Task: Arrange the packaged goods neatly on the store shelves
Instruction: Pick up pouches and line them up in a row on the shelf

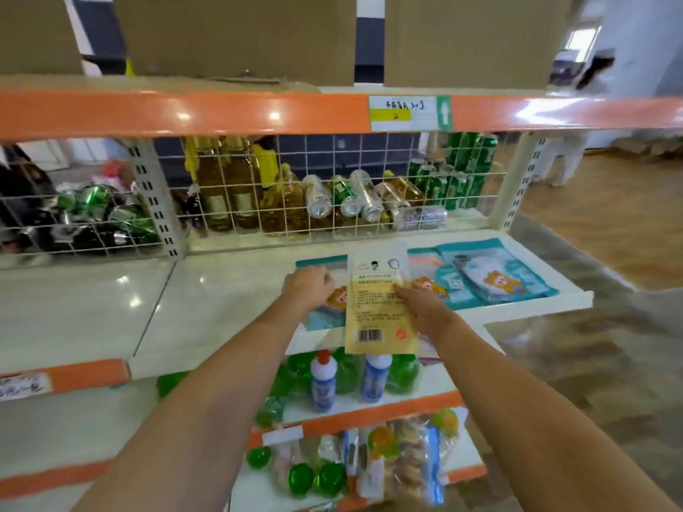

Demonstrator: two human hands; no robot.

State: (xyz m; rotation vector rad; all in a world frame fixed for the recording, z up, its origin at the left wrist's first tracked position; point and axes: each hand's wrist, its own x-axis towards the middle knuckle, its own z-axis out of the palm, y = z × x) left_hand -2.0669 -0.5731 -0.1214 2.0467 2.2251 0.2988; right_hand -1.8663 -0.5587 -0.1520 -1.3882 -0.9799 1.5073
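Observation:
My right hand point(423, 304) pinches a yellow and white flat packet point(380, 301) with a barcode, held upright over the white middle shelf point(221, 297). My left hand point(308, 286) is curled on the upper edge of a teal cartoon packet point(325, 290) that lies flat on the shelf beneath the yellow one. To the right lie more teal cartoon packets point(495, 273), flat and overlapping, near the shelf's right end. The left part of the teal packet under my hands is hidden by my left wrist.
A wire grille point(332, 186) backs the shelf, with oil bottles, water bottles and green cans behind it. Cardboard boxes point(236, 35) stand on the orange-edged top shelf. Lower shelves hold white and green bottles point(325, 378) and bagged goods point(406, 460). Wooden floor lies to the right.

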